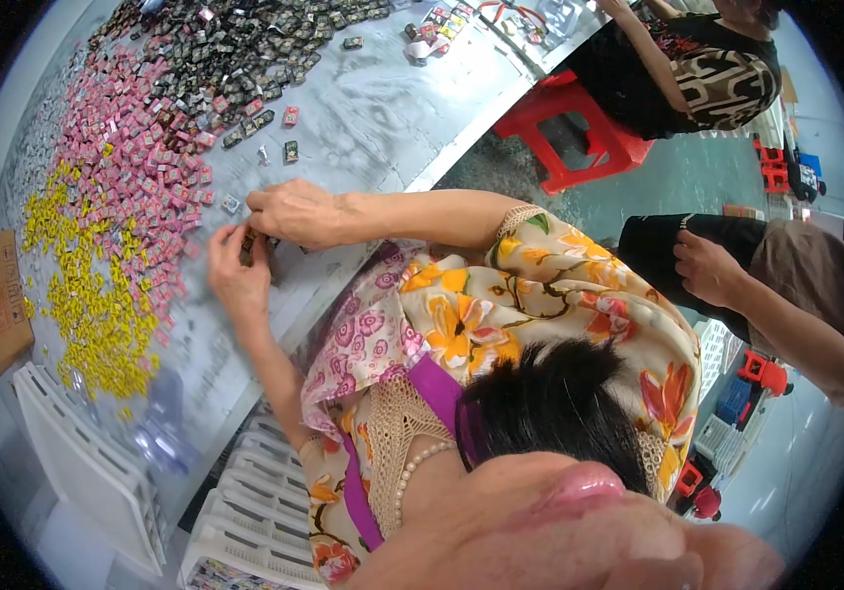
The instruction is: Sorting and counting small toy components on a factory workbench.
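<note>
Face (579,521) close, tiny work;
my left hand (237,273) pinches a dark piece (248,245); right hand (299,213), can't tell; hold it steady

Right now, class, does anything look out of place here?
A small pink piece and a black piece lie loose on the table, apart from the pink heap and black heap, so they look stray.

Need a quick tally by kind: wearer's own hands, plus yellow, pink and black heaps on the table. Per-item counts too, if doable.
Left hand and right hand: 2
Yellow heap: 1
Pink heap: 1
Black heap: 1
Total: 5
Inside the heaps, too much overlap for per-item counts.
</note>
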A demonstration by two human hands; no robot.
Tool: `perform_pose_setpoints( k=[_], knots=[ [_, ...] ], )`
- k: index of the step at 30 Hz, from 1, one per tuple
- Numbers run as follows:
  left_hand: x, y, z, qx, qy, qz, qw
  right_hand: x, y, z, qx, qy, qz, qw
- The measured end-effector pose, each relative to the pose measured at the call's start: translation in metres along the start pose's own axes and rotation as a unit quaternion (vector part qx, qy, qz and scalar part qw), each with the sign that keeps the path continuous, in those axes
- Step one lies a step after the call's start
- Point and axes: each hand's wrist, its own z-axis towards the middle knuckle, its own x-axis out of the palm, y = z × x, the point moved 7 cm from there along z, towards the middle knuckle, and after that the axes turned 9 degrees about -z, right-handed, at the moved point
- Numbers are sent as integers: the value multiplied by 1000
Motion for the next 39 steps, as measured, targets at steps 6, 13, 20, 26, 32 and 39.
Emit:
perform_pose_setpoints(
  k=[6,13,20,26,32,39],
  knots=[
    [-2,0,-4,11,-12,7,1000,-2,6,-3,-5,-44,25,999],
    [1,1,-6,18,2,13,1000,18,-13,-1,12,-18,85,996],
    [-29,6,-4,-71,-67,-145,985,10,-98,-42,212,24,414,885],
    [-44,15,-41,-170,-84,-151,970,4,-71,-55,235,-13,518,823],
    [-29,-6,-49,-149,-35,-59,986,12,-75,-65,243,0,422,874],
    [-25,-19,-46,-32,-31,0,999,-22,-16,-44,53,-96,124,986]
  ],
)
